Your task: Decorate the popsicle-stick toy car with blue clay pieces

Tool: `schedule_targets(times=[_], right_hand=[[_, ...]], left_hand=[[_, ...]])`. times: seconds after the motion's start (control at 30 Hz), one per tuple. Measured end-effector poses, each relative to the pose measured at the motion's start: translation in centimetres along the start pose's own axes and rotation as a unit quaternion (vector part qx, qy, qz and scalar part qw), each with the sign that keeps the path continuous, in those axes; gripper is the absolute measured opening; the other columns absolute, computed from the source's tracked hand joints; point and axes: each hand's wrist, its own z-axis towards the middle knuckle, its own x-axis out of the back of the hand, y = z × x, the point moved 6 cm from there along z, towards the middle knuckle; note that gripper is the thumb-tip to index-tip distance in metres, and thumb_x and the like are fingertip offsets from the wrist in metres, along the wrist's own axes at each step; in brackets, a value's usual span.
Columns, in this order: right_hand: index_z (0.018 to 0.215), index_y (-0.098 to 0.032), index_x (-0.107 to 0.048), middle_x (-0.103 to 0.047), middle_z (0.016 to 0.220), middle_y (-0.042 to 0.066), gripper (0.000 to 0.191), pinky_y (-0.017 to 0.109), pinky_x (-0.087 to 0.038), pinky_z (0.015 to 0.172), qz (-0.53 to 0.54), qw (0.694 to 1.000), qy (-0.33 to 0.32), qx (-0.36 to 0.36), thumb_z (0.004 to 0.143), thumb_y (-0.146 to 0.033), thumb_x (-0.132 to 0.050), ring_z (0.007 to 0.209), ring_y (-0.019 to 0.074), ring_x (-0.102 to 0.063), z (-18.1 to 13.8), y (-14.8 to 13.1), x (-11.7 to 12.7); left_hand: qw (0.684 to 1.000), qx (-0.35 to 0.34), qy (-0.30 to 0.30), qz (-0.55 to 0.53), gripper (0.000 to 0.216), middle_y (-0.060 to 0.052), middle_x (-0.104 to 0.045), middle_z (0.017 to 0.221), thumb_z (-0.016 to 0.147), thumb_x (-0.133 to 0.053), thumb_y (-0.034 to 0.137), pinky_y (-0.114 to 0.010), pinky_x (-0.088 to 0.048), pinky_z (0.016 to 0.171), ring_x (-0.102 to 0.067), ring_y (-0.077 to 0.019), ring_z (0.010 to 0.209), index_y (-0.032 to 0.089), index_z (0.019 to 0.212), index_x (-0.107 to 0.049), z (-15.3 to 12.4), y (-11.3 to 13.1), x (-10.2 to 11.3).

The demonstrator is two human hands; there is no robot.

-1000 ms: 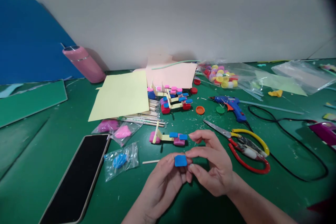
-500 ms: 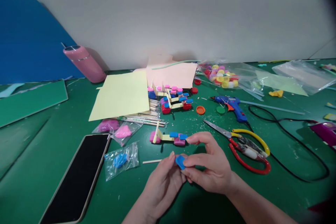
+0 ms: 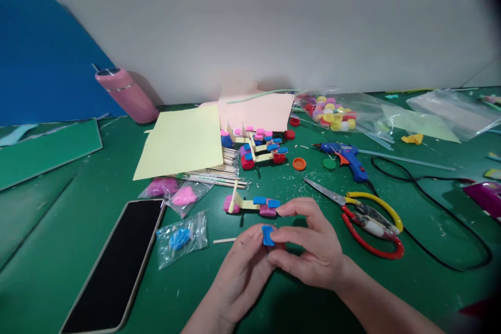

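Between the fingertips of my left hand (image 3: 245,263) and my right hand (image 3: 313,248) is a small piece of blue clay (image 3: 267,236), roughly square with pinched-in sides. Both hands are closed on it, and the left fingers are partly hidden behind. Just beyond them stands a small toy car (image 3: 250,204) with pink wheels, a pale yellow body and two blue pads on top; my right index finger is close to its right end. A thin white stick (image 3: 224,240) lies left of my hands. A zip bag holding more blue clay (image 3: 180,239) lies further left.
Scissors (image 3: 364,219) and a blue glue gun (image 3: 346,159) with a looping black cord lie right. A phone (image 3: 117,266) lies left. Behind are finished-looking cars (image 3: 264,154), sticks (image 3: 211,176), yellow paper (image 3: 182,141), a bag of bottle caps (image 3: 332,115) and a pink tumbler (image 3: 127,95).
The blue clay has been turned and moved slightly up in my fingers, now looking squarer. My left fingertips have shifted up beside it. Other things stay in place.
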Motion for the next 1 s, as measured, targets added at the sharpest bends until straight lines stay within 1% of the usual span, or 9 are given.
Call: schedule_targets(times=[0.23,0.37,0.53,0.73,0.9,1.0], right_hand=[[0.081,-0.017,-0.065,-0.049,0.102,0.007,0.010,0.035,-0.044,0.080,-0.010,1.000,-0.008,0.010,0.073,-0.018,-0.060,0.092,0.0187,-0.050,0.22,-0.31,0.08],[0.078,-0.017,-0.066,-0.050,0.101,0.007,0.009,0.035,-0.044,0.079,-0.016,1.000,-0.006,0.014,0.073,-0.017,-0.059,0.092,0.0186,-0.050,0.16,-0.46,0.20],[0.077,-0.018,-0.066,-0.051,0.100,0.007,0.010,0.035,-0.045,0.077,-0.014,1.000,-0.006,0.017,0.074,-0.017,-0.056,0.091,0.0184,-0.050,0.16,-0.48,0.19],[0.079,-0.017,-0.064,-0.050,0.102,0.007,0.008,0.035,-0.044,0.080,-0.013,1.000,-0.019,0.013,0.073,-0.015,-0.059,0.093,0.0184,-0.050,0.18,-0.39,0.04],[0.082,-0.015,-0.064,-0.052,0.100,0.008,0.012,0.034,-0.044,0.079,-0.019,1.000,-0.001,0.008,0.072,-0.022,-0.063,0.092,0.0188,-0.050,0.37,-0.35,0.29],[0.080,-0.015,-0.065,-0.052,0.100,0.008,0.015,0.034,-0.044,0.079,-0.017,1.000,-0.002,0.014,0.070,-0.025,-0.066,0.091,0.0190,-0.051,0.44,-0.50,0.26]], left_hand=[[0.999,0.014,-0.037,-0.008,0.012,-0.001,-0.061,0.068,0.075,-0.058,0.020,-0.023,-0.042,0.065,-0.053,-0.0096,0.065,0.014,0.080,-0.067,-0.07,-0.30,-0.61],[0.999,0.019,-0.042,-0.008,0.016,-0.001,-0.061,0.069,0.079,-0.053,0.022,-0.023,-0.041,0.065,-0.053,-0.0098,0.065,0.014,0.081,-0.066,0.01,-0.44,-0.64],[0.999,0.013,-0.037,0.000,0.018,-0.001,-0.059,0.068,0.080,-0.051,0.023,-0.024,-0.040,0.063,-0.051,-0.0099,0.065,0.013,0.078,-0.066,0.18,-0.33,-0.62],[0.999,0.013,-0.032,0.008,0.017,-0.001,-0.057,0.064,0.079,-0.052,0.024,-0.024,-0.039,0.060,-0.050,-0.0098,0.061,0.014,0.077,-0.066,0.08,-0.35,-0.73],[0.999,0.015,-0.031,0.016,0.020,-0.003,-0.060,0.070,0.081,-0.048,0.022,-0.025,-0.040,0.064,-0.052,-0.0112,0.066,0.012,0.078,-0.065,0.09,-0.39,-0.62],[0.999,0.018,-0.026,0.015,0.020,-0.005,-0.061,0.074,0.082,-0.047,0.021,-0.026,-0.040,0.069,-0.053,-0.0127,0.071,0.012,0.078,-0.065,0.08,-0.35,-0.46]])
